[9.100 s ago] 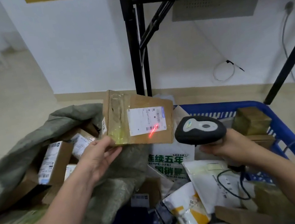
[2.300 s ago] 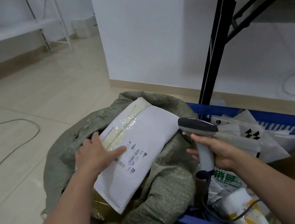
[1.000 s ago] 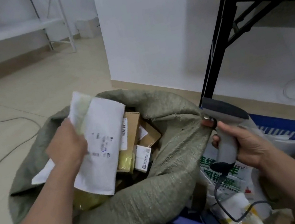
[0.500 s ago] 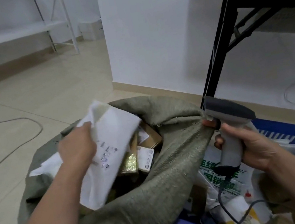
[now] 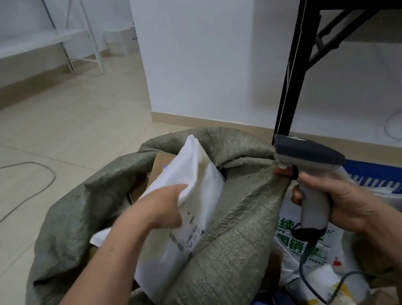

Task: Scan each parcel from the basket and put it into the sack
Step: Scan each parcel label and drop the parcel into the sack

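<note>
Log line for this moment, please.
step: bagging | left hand: holds white mailer in sack mouth | right hand: grips scanner | basket: parcels inside

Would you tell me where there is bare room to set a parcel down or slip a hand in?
Bare: the tiled floor between the sack and the grey cable. Inside the sack, a dark gap lies between its left rim and your left hand. The blue basket is crowded with parcels.

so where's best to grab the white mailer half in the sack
Grip the white mailer mid-length on its left long edge, coming from the left, as the left hand does: it tilts lower corner first into the sack, so that grip should steer it in.
</note>
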